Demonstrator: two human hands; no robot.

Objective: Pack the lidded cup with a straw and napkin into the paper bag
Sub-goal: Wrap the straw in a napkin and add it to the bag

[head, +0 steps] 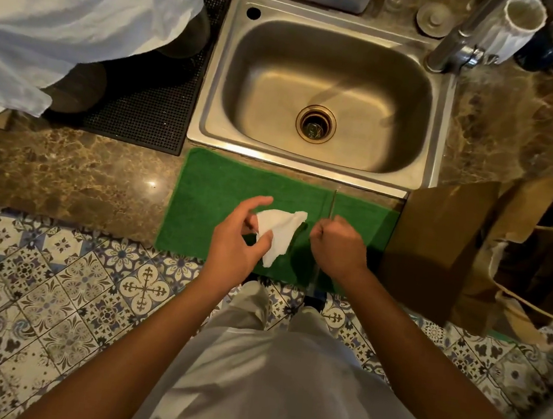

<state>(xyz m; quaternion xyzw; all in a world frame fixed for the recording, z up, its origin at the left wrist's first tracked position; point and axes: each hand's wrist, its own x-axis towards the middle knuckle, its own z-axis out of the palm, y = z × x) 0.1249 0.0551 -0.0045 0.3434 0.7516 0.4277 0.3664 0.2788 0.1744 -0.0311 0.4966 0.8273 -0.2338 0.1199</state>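
Observation:
My left hand (235,239) pinches a crumpled white napkin (279,232) above the green mat (207,201). To its right, my right hand (338,245) is curled in a fist round a thin clear straw (333,202), which runs up towards the sink edge and down past my wrist. The brown paper bag (443,242) stands open at the right of the mat, its string handles hanging towards me. A white shape shows inside the bag (493,258); I cannot tell whether it is the lidded cup.
A steel sink (330,60) lies behind the mat, with a tap (459,47) at its back right. A black rubber mat (164,93) and a white plastic bag (66,13) lie at the left. A white sleeve of cups (516,26) stands at the back right.

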